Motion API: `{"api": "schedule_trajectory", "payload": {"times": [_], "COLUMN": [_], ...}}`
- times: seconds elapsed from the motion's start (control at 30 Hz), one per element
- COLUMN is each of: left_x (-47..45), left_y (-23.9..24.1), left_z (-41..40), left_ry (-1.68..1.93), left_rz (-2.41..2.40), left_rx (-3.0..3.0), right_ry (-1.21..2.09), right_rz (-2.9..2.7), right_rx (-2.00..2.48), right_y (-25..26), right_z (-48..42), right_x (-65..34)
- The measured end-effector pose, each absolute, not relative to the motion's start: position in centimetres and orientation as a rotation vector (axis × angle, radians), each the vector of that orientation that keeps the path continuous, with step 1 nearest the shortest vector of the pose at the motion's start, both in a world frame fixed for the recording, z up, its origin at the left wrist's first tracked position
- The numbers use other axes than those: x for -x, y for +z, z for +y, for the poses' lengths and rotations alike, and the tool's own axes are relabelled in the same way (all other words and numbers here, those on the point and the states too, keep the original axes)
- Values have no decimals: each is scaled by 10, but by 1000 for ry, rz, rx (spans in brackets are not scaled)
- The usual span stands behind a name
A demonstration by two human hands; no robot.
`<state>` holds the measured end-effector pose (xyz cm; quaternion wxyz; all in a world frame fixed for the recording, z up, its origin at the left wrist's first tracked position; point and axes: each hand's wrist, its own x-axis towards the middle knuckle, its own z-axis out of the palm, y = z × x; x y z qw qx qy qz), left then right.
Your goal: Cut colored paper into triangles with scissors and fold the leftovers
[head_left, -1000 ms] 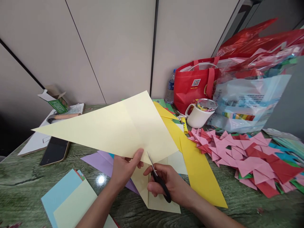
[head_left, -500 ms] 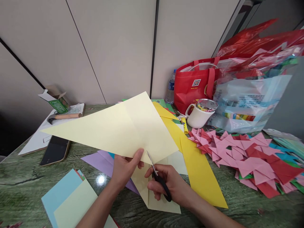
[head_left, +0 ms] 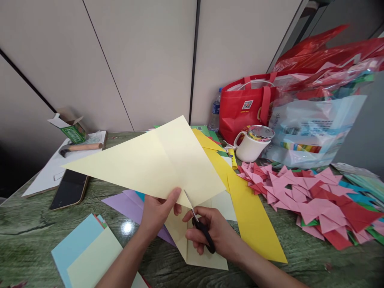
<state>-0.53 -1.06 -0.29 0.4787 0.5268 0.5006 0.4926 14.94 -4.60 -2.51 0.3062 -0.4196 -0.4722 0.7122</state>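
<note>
My left hand (head_left: 162,212) pinches the lower edge of a large pale yellow sheet of paper (head_left: 150,160), thumb on top, holding it up above the table. The sheet has a long pointed end to the left and a faint crease across its middle. In my right hand (head_left: 214,230) are black-handled scissors (head_left: 205,236), their blades at the sheet's lower edge just right of my left thumb. Below lie more pale yellow paper (head_left: 208,258), purple paper (head_left: 120,206) and bright yellow paper (head_left: 255,220), partly covered by my hands and the sheet.
Folded pink and red paper pieces (head_left: 309,200) are heaped at the right. Behind them stand a white mug (head_left: 250,146), a red bag (head_left: 240,120) and a plastic bag (head_left: 315,124). Leftward lie a phone (head_left: 69,190), a hammer (head_left: 84,147) and blue paper (head_left: 72,244).
The sheet's left point has shifted slightly to the right. Both hands and the scissors stay almost where they were.
</note>
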Motion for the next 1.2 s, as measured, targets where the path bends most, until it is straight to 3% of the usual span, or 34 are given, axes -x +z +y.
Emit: {"api": "schedule_trajectory", "payload": {"times": [0.3,1.2], "left_x": [-1,2], "left_y": [-6,-7], "left_z": [-16,-16], "left_ry": [1094,1081], "left_rz": [1126,1099], "left_rx": [-1286,-1322], "right_ry": [1804,1834], "right_rz": [-1317,-1218], "right_rx": [876,900], "right_y": [-19,-25], "right_z": [-42,-46], "right_x": [-151,-148]}}
